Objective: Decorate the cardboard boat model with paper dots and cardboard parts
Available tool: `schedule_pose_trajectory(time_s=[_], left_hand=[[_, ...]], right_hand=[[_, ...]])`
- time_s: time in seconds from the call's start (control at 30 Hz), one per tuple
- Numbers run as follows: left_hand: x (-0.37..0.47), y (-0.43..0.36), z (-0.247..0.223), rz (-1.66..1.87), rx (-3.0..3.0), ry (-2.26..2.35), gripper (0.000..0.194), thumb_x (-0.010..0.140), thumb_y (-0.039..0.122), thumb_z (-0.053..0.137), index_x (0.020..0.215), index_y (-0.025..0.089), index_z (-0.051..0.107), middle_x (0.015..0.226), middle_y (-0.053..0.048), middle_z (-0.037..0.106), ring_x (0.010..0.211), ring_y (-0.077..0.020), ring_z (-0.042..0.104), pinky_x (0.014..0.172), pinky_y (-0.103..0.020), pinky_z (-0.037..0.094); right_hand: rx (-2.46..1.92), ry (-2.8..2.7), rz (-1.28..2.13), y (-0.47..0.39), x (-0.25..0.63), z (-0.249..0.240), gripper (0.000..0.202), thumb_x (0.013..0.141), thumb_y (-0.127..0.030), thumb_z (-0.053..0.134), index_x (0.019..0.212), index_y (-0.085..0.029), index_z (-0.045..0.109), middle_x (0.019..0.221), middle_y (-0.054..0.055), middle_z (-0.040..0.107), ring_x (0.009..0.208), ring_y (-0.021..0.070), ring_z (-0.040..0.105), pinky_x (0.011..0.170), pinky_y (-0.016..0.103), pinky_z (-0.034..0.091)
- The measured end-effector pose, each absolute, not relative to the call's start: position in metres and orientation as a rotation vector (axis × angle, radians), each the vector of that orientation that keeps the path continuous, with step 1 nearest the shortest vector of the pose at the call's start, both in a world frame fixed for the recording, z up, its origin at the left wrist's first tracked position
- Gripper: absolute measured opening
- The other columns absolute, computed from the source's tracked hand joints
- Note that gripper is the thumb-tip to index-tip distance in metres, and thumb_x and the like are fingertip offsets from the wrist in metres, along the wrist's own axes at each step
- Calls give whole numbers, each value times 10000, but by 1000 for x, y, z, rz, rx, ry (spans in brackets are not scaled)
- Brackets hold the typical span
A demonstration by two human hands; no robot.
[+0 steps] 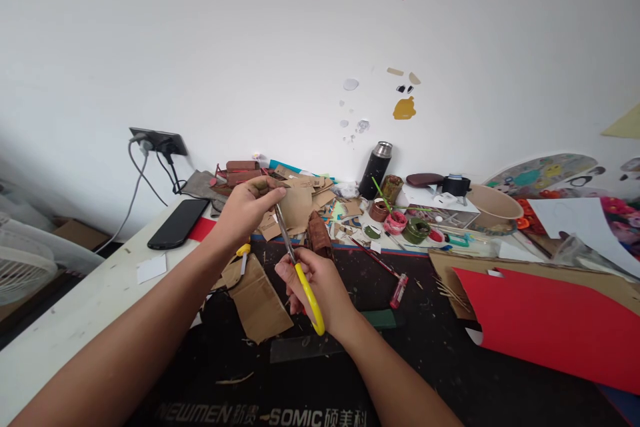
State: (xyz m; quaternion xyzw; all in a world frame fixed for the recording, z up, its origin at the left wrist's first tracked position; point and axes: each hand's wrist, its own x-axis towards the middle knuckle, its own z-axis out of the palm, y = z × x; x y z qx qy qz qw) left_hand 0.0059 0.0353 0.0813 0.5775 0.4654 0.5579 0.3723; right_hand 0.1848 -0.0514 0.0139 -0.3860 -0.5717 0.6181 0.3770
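My left hand (255,199) pinches a small piece of brown cardboard (296,207) by its left edge, held up over the desk. In my right hand (317,287) is a pair of scissors (306,287) with yellow handles, its blades pointing up and away toward the cardboard's lower left edge. Whether the blades touch the cardboard I cannot tell. Below my hands a larger brown cardboard sheet (257,303) lies on the black mat (200,373). Just behind the scissors sits a reddish-brown painted piece (319,233). A yellow-handled tool (243,252) rests left of my right hand.
A black phone (179,223) lies at the left. Along the wall stand a black thermos (376,170) and open paint jars (416,231) among cardboard scraps. A red sheet (550,320) covers the right side. A red-handled brush (399,290) lies on the mat.
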Motion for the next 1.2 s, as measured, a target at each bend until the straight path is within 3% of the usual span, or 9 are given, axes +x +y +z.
schedule_pose_trajectory(time_s=[0.47, 1.2], left_hand=[[5, 37, 80, 1440, 1471, 1179, 238, 755, 414, 825, 749, 218, 690, 735, 0, 620, 664, -162, 509, 633, -298, 386], [7, 35, 83, 1413, 1457, 1182, 250, 730, 402, 821, 732, 210, 660, 728, 10, 598, 676, -152, 486, 645, -296, 373]], right_hand=[[-1020, -1496, 1532, -50, 185, 14, 511, 877, -659, 804, 1074, -193, 740, 602, -48, 593, 419, 125, 570, 392, 212, 455], [-1035, -1514, 1507, -50, 186, 17, 440, 888, -618, 816, 955, -216, 649, 554, -84, 519, 392, 111, 521, 384, 198, 403]])
